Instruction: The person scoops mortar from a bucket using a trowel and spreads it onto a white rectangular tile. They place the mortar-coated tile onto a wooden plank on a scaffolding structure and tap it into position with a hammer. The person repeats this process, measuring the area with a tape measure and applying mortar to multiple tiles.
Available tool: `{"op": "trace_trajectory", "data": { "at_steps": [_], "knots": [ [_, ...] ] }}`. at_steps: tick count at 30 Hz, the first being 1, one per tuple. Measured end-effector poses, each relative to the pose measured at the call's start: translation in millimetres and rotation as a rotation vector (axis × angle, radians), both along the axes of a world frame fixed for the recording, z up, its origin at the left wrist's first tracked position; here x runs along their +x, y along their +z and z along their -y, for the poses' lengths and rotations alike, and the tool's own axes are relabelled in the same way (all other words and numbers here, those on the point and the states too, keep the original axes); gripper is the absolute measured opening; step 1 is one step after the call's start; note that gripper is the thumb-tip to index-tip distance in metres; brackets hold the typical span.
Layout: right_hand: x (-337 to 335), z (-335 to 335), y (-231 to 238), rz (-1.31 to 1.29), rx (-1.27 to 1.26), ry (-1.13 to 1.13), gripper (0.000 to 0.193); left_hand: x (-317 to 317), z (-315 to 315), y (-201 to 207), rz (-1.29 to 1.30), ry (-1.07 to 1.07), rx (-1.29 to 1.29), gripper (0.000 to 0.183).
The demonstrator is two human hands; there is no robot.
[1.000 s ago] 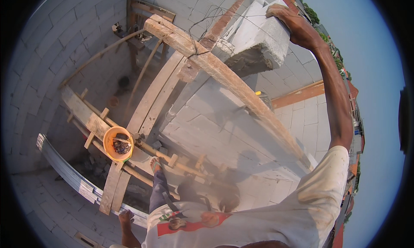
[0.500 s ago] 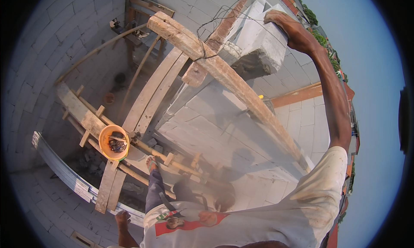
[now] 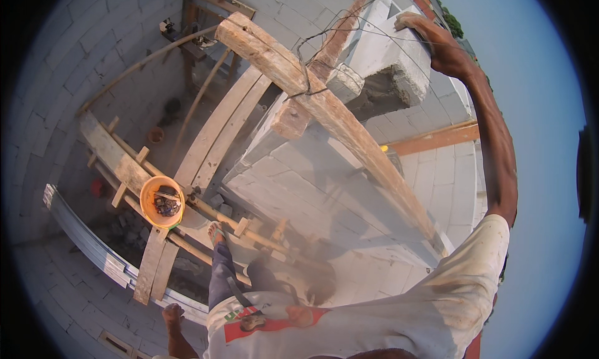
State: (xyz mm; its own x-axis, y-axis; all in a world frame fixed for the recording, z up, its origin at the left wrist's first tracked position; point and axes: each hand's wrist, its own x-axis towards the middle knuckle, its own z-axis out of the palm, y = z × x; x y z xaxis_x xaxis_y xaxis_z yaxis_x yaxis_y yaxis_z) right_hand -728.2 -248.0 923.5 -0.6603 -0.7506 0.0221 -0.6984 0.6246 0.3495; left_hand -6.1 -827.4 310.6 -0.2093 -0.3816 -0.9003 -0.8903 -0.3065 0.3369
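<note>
My right hand reaches up at the upper right, its fingers curled over the top of a pale concrete block. Grey, rough mortar coats the block's near underside, and thin dark wires cross in front of it. Beside the block, a smaller pale block piece sits behind crossed timbers. A long, weathered wooden beam runs diagonally below my right hand, tied with wire to a shorter timber. Down by my side at the lower left hangs my left hand, fingers curled, with nothing seen in it.
My foot stands on bamboo-and-plank scaffolding. An orange bucket with tools and debris sits on its boards. A long pale metal strip lies at the left. Block walls surround a deep drop with rubble below.
The view has shifted slightly. My right hand and the block appear a little farther right, with the hand still on the block. My left hand stays low at my side.
</note>
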Motion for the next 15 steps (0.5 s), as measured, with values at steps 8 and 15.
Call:
{"op": "trace_trajectory", "data": {
  "at_steps": [8,15],
  "knots": [
    [-6.6,-2.2,2.2,0.036,-0.002,0.117,0.087,-5.1,-6.1,-9.4,0.013,-0.021,0.033,0.033],
    [-11.3,-10.6,-1.4,0.028,-0.012,0.117,0.088,-67.5,-8.3,-26.1,-0.076,-0.216,0.006,0.041]
  ]
}}
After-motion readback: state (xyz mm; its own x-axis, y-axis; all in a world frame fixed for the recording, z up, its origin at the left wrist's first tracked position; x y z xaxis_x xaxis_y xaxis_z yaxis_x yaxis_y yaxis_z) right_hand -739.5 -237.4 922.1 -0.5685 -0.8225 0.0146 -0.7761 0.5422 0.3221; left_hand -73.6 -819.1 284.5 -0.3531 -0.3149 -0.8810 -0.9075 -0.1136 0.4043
